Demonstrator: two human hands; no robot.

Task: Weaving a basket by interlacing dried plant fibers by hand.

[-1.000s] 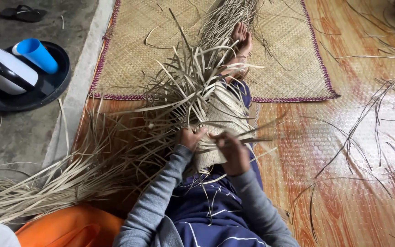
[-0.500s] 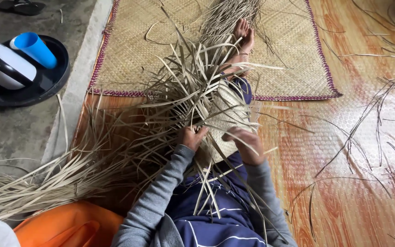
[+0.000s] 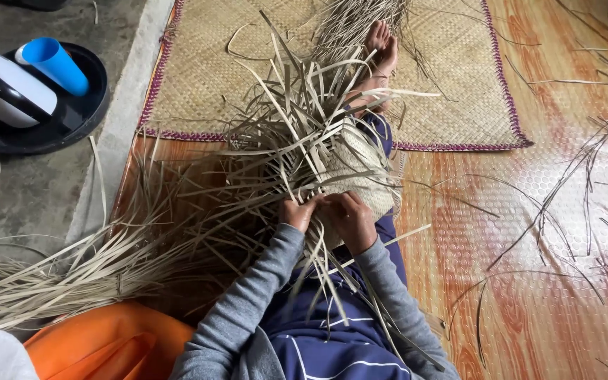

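Head-camera view showed a small patch of pale, tightly plaited straw weaving [image 3: 360,172] finished on the person's lap, while many long loose dried strips [image 3: 276,134] fanned out unwoven. Both the left hand [image 3: 297,211] and right hand [image 3: 350,218] were closed, pinching strips at the woven edge; the fingertips were buried among the strips, and the weaving's far side was hidden.

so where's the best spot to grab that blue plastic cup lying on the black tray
Grip the blue plastic cup around the middle of its round body, coming from above with fingers on either side. It lies tipped over on the black round tray, open mouth toward the top left, with a white and black container close by on its left, so the upper and right sides look freest.
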